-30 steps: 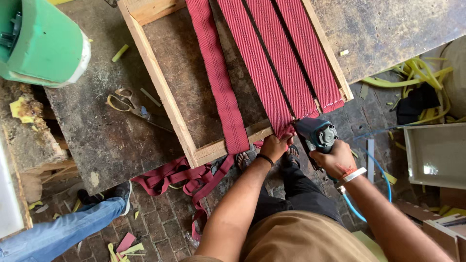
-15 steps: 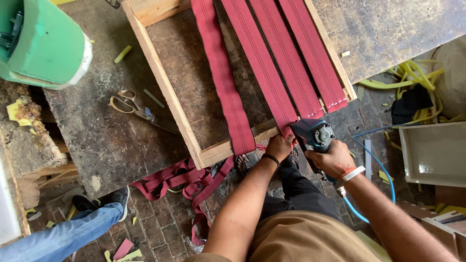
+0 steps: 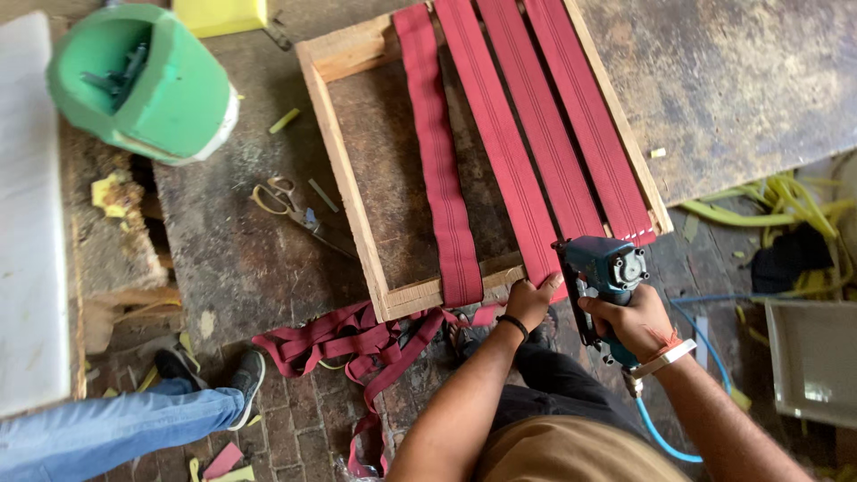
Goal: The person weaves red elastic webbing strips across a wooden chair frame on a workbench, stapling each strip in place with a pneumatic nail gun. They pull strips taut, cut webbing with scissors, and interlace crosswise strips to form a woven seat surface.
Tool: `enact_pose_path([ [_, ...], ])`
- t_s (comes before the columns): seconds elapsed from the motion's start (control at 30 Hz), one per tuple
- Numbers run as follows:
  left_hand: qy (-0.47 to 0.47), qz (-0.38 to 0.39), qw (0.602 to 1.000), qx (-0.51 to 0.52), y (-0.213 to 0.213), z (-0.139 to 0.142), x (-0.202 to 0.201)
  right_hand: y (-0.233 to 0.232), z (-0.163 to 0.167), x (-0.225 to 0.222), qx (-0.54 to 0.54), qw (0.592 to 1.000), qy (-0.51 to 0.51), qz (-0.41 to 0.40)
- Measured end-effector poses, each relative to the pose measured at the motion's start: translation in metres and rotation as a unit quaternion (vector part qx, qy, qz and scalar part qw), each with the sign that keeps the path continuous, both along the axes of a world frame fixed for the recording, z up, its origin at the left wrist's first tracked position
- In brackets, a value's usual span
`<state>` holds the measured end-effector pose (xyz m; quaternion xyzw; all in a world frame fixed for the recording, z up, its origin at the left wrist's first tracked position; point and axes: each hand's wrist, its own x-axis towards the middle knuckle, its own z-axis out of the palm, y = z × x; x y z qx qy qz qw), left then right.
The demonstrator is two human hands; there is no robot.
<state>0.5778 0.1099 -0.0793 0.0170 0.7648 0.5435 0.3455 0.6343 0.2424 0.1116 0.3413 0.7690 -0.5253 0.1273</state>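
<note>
A wooden frame lies on a worn workbench, with several dark red webbing straps stretched across it. My left hand presses the end of one strap onto the frame's near rail. My right hand grips a teal pneumatic staple gun, its nose at the near rail just right of my left hand. A blue air hose runs from the gun. Loose webbing hangs off the bench edge in a pile.
Scissors lie on the bench left of the frame. A green bucket-like container sits at the upper left. Another person's jeans leg and black shoe stand at lower left on the brick floor. Yellow scraps and a white tray lie right.
The staple gun has risen from the bench edge up onto the frame's near rail. My left hand has shifted slightly and now pins the strap end on the rail.
</note>
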Motion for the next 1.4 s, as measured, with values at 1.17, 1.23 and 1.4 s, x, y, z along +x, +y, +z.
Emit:
enact_pose_path([
  [1.17,0.291,0.290,0.864,-0.291,-0.286,0.099,-0.215,-0.088,0.013,-0.198,-0.553,0.810,0.193,0.037],
  [1.23,0.276,0.268,0.865,-0.322,-0.293,0.075,-0.247,-0.095,0.012,-0.199,-0.536,0.820,0.200,0.024],
  [1.4,0.185,0.238,0.868,-0.394,-0.293,0.071,-0.290,-0.099,0.016,-0.197,-0.503,0.839,0.208,-0.006],
])
